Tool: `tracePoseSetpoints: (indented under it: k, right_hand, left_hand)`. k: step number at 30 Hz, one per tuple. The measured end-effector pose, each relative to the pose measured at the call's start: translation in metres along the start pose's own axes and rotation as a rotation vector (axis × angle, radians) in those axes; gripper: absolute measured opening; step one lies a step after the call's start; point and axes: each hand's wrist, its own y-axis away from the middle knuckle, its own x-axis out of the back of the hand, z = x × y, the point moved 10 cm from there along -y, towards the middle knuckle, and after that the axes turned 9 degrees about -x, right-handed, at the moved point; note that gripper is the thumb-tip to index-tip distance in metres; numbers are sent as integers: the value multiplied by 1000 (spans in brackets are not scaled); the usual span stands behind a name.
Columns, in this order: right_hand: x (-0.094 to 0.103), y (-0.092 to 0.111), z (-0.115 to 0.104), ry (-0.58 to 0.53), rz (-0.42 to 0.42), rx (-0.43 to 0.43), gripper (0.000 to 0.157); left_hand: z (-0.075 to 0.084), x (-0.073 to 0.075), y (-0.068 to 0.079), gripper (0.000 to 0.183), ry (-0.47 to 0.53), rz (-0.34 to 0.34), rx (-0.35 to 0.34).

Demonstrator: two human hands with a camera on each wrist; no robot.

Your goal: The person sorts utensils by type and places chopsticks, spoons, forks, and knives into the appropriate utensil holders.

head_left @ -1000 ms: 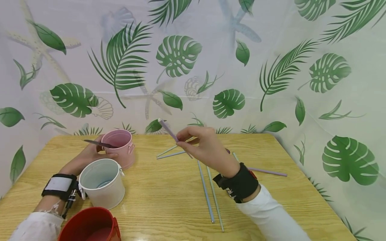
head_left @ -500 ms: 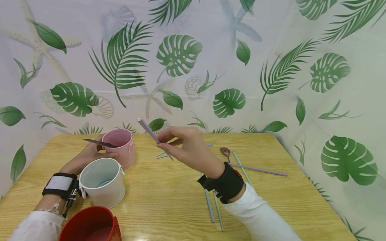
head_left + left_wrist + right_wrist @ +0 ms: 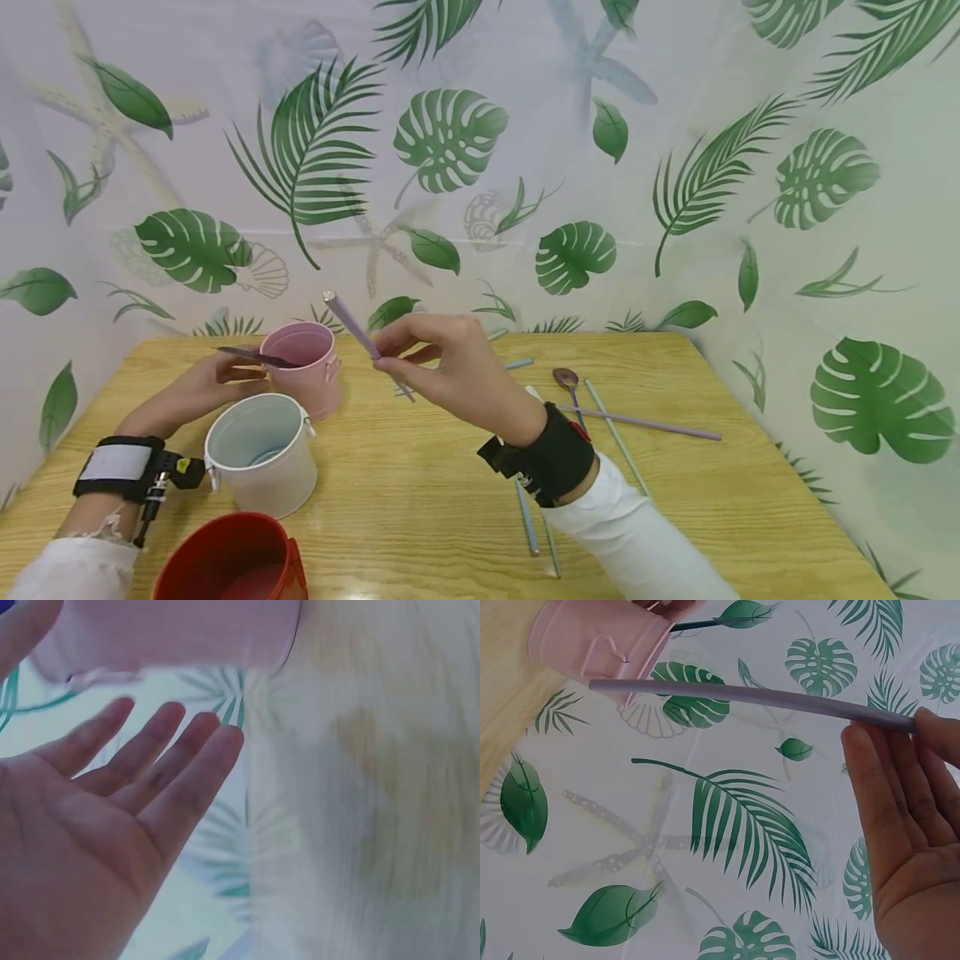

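Observation:
My right hand pinches a purple chopstick between thumb and fingertips, its thicker, faceted end tilted up to the left. In the right wrist view the chopstick spans across toward the pink bucket. My left hand is beside the pink bucket at the back left. The left wrist view shows that hand with fingers spread and relaxed, a gap between fingertips and bucket wall. A dark flat-handled utensil leans out over the pink bucket's rim.
A white bucket and a red bucket stand in front of the pink one. On the table's right lie a dark purple spoon, another purple chopstick and several green and blue ones. A leaf-print cloth hangs behind.
My left hand has let go of the pink bucket and drawn back to the left. My right hand has carried the purple chopstick leftward, closer to that bucket, uncovering the spoon.

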Motion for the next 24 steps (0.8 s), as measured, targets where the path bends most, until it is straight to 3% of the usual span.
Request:
tracePoseSetpoints:
  k: [5,10,13,15,18,24]
  right_hand:
    - [-2,-2,-1,2,-5,-2,12]
    - [-5,-4,-3,3,-9,-12,12]
    - [-6,-5,-6,2,-1,-11,13]
    - [-7,-6,-8,2,4,-9,13]
    - [-9,-7,-11,5,12,-5,13]
    - [-17,-15,-14,-42,19,-24,14]
  left_hand:
    - [-7,13,25,55,-23,-18,45]
    - [-10,2,46,49,108,-129,52]
    - [0,-6,52,47,189,-208,-37]
    - [11,-10,54,51,243,-266,-121]
    - [24,-14,57,63,336,-350,-193]
    - [33,-24,60,79,393,-446,-190]
